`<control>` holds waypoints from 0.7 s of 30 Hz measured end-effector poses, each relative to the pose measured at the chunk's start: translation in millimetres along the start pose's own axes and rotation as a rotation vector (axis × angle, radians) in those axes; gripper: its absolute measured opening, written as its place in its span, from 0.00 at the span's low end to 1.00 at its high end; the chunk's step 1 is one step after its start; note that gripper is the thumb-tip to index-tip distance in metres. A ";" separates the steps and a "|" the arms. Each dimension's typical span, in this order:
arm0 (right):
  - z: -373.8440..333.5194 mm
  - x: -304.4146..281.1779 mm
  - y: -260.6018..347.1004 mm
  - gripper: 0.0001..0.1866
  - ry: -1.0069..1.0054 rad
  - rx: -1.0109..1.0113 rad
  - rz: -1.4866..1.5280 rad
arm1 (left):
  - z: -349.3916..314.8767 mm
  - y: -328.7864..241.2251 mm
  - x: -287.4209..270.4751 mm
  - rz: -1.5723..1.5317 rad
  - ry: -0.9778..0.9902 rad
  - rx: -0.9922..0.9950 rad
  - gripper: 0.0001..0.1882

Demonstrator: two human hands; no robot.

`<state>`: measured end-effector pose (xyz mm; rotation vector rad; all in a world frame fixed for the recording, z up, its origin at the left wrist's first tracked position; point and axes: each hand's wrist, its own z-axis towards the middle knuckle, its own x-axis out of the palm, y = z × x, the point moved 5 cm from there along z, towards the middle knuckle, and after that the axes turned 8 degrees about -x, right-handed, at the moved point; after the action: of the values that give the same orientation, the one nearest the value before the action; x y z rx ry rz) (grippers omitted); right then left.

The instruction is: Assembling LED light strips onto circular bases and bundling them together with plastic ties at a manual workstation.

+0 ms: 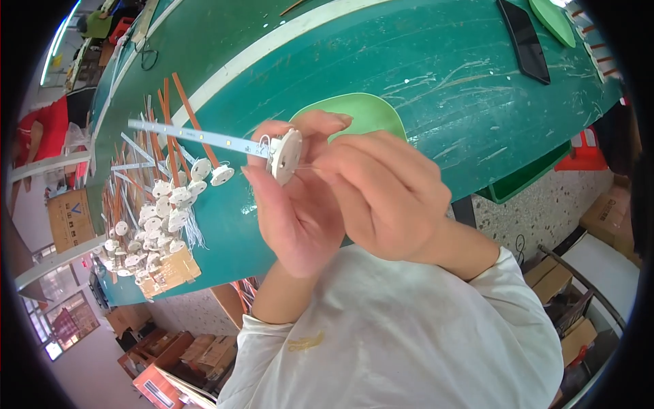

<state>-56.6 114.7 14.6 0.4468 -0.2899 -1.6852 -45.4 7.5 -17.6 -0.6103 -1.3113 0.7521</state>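
My left hand [294, 225] grips a round white plastic disc [289, 155] between thumb and fingers, its flat face turned toward my right hand. From the disc's other side a narrow white LED strip [204, 138] sticks out to the left, with small yellowish LEDs along it. Short white wires [264, 144] loop where strip and disc meet. Close to the disc's face, my right hand [392, 194] is closed in a pinch on a thin pale wire [308, 168] that runs to the disc. The fingertips partly hide the wire's end.
A pile of similar discs on strips [160, 218] lies to the left on the green table [449, 102], beside a cardboard piece [170, 273]. A light green plate-like thing [371, 112] sits behind my hands. A black phone-like slab [524, 41] lies far right. Cardboard boxes [610, 218] stand beyond the table.
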 end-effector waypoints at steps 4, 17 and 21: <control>-8.0 4.9 -0.6 0.05 -0.050 -0.012 -0.037 | 1.2 0.7 3.8 0.144 0.026 0.044 0.23; -2.7 16.8 16.2 0.07 -0.110 0.000 0.022 | -6.3 -7.1 0.3 0.303 0.063 0.185 0.26; 9.2 10.4 4.8 0.08 0.183 0.017 0.151 | -4.5 -47.6 -21.5 0.460 -0.100 0.077 0.33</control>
<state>-57.7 103.1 23.6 0.5739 -0.1989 -1.4848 -36.1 -39.0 4.9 -0.8340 -1.2379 1.2161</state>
